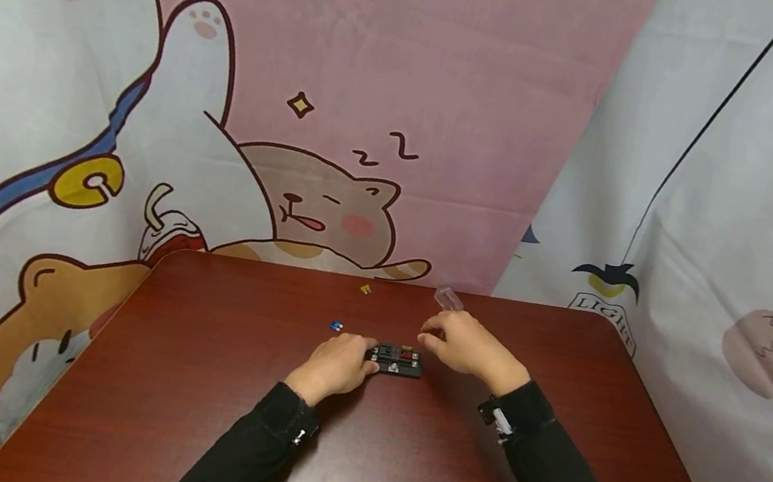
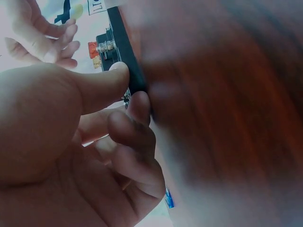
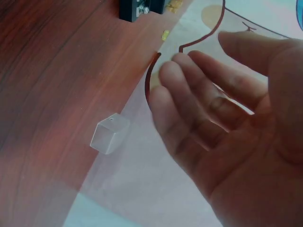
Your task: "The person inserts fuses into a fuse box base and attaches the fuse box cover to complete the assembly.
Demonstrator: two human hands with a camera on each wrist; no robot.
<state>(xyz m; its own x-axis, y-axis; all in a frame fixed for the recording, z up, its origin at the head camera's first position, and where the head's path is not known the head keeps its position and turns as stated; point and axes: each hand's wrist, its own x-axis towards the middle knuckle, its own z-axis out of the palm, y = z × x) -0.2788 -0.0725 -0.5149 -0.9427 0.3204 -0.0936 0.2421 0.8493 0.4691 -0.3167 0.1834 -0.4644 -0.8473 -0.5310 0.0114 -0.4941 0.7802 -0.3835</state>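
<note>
A black fuse block (image 1: pixel 400 368) with metal screw terminals lies on the table. At its left end my left hand (image 1: pixel 334 368) grips it, the thumb (image 2: pixel 106 85) on the near side and fingers behind. A red blade fuse (image 2: pixel 92 49) and a yellow blade fuse (image 3: pixel 174 5) sit in the block. My right hand (image 1: pixel 467 344) hovers just right of the block, fingers loosely bent and holding nothing. Behind that hand is a clear plastic cover (image 3: pixel 110 134). A loose blue blade fuse (image 1: pixel 337 325) lies just beyond the left hand.
Toward the table's back edge lies a small yellow fuse (image 1: pixel 366 289). The reddish-brown wooden table (image 1: pixel 177 410) ends against a hanging cloth (image 1: pixel 452 116) printed with cartoon animals.
</note>
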